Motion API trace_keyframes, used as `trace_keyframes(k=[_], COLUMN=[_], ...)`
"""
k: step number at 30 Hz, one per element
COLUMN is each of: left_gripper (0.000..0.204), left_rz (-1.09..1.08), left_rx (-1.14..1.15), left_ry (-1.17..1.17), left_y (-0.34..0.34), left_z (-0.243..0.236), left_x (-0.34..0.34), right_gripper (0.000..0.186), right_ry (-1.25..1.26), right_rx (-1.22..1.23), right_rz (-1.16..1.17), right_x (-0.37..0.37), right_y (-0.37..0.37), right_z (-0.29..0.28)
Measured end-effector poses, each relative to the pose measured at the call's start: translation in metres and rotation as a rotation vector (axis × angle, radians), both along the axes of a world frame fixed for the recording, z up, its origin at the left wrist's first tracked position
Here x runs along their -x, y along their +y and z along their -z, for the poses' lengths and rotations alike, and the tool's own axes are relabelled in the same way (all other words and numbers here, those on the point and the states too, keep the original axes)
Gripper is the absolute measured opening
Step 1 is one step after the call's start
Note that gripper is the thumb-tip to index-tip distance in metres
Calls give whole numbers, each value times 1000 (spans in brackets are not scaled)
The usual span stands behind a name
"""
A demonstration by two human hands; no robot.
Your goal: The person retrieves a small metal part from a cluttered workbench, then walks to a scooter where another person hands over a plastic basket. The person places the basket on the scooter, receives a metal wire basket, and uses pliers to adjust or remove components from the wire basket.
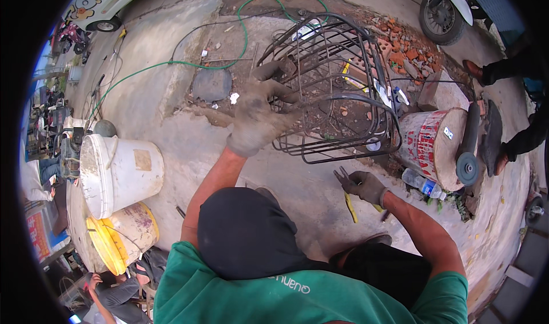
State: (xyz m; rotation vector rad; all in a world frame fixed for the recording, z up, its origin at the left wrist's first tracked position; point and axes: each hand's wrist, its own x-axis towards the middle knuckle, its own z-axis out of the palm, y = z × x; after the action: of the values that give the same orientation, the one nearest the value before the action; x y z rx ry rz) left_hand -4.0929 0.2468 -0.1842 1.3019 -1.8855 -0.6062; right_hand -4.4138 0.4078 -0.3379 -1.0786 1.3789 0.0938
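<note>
A dark metal wire frame, like a cage of bent bars (343, 98), stands tilted on the ground ahead of me. My left hand (254, 110), in a dusty grey work glove, is at its left end. The fingers are bent and spread apart, with a gap between them; whether they touch the bars is hard to tell. Lower right, near the frame's front edge, my gloved right hand (369, 188) is closed around pliers (350, 207) with yellow handles. Their jaws point up and left, apart from the frame.
A white bucket (134, 167) and a yellow-rimmed bucket (137, 227) lie at the left. At right stand a round block (443, 147), an angle grinder (469, 158) and a bottle (423, 184). Broken bricks (406, 47) and a green hose (246, 30) lie beyond. Another person's legs (514, 72) show.
</note>
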Motion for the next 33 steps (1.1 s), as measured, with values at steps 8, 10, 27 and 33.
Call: trace_keyframes(k=[8,10,27,33], left_gripper=[29,31,63,96], left_rz=[83,105,300,271], left_rx=[-87,-113,-688,-676], left_ry=[45,97,1074,1095], left_y=[7,10,2,-3], left_z=[4,6,71,64], left_x=[1,4,-22,-25], right_gripper=[28,30,31,39], right_ry=[-229,-329,-398,-611], right_rx=[259,419,663,-160], right_rz=[317,356,-309,258], right_x=[23,17,-29,-28], right_y=[-72,-81,-119,-117], right_z=[-40,-54,-164,-178])
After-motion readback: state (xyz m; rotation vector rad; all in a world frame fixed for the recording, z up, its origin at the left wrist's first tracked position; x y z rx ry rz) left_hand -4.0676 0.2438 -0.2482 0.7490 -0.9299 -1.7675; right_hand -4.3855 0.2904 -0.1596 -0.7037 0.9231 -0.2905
